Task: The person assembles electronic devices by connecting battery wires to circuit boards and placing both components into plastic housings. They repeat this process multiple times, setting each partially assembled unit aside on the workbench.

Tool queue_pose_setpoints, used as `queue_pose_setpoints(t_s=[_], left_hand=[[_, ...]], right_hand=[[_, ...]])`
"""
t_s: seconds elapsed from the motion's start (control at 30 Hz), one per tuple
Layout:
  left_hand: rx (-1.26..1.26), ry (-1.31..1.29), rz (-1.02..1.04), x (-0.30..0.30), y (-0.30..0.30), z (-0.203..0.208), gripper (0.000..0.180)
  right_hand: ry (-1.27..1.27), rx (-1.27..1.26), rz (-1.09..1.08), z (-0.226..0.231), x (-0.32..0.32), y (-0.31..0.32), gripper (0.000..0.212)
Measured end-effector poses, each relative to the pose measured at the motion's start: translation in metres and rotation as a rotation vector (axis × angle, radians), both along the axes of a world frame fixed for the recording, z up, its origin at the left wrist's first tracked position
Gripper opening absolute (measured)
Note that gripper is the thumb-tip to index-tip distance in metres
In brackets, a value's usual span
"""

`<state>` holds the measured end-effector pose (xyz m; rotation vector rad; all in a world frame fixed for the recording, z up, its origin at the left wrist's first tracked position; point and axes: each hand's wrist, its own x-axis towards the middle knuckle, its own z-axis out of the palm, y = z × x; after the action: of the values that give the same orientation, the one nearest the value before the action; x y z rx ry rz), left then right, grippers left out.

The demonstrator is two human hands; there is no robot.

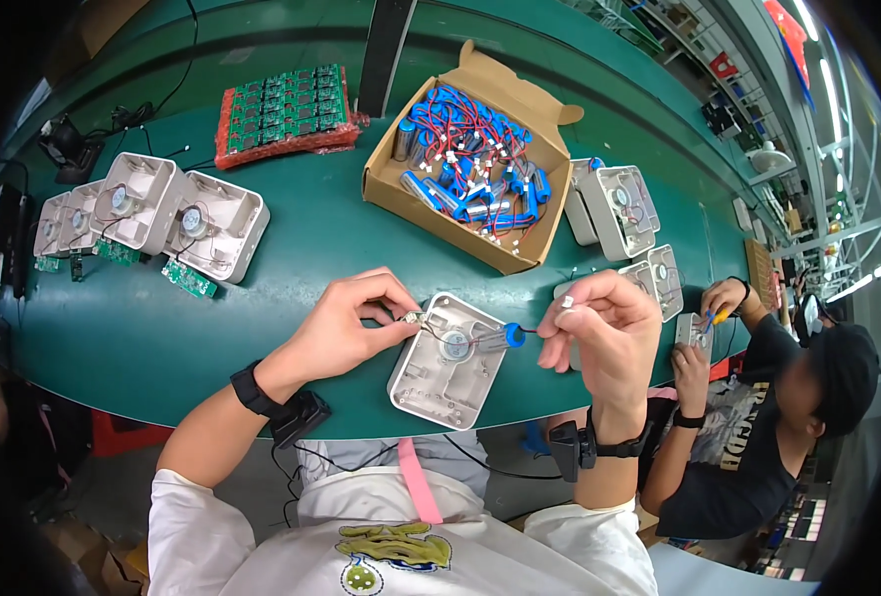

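Note:
On the bench before me lies a white plastic housing, open side up, with a round speaker inside. A cylindrical battery with blue ends rests in its upper right part. My right hand is to the right of the housing, thumb and forefinger pinching a small white wire connector. A red lead runs from the battery toward that hand. At the housing's left edge, my left hand pinches a small pale connector with thin wires leading into the housing.
A cardboard box of batteries with red and black leads stands beyond the housing. Circuit boards lie stacked on red bubble wrap. White housings stand left and right. A co-worker handles another housing at right.

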<state>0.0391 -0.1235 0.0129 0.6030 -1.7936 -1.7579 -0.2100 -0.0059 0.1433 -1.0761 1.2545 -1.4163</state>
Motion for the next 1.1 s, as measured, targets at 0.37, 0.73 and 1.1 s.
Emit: queue_pose_setpoints(t_s=[0.37, 0.73, 1.1], left_hand=[[0.080, -0.001, 0.038, -0.002, 0.005, -0.004, 0.018], [-0.079, 0.036, 0.141, -0.004, 0.012, 0.004, 0.016], [-0.352, 0.085, 0.253, -0.006, 0.017, 0.002, 0.016]], right_hand=[[0.298, 0.088, 0.003, -0.031, 0.041, -0.006, 0.010], [1.157, -0.198, -0.097, -0.059, 0.071, -0.013, 0.012], [1.183, -0.173, -0.128, -0.061, 0.087, -0.014, 0.014]])
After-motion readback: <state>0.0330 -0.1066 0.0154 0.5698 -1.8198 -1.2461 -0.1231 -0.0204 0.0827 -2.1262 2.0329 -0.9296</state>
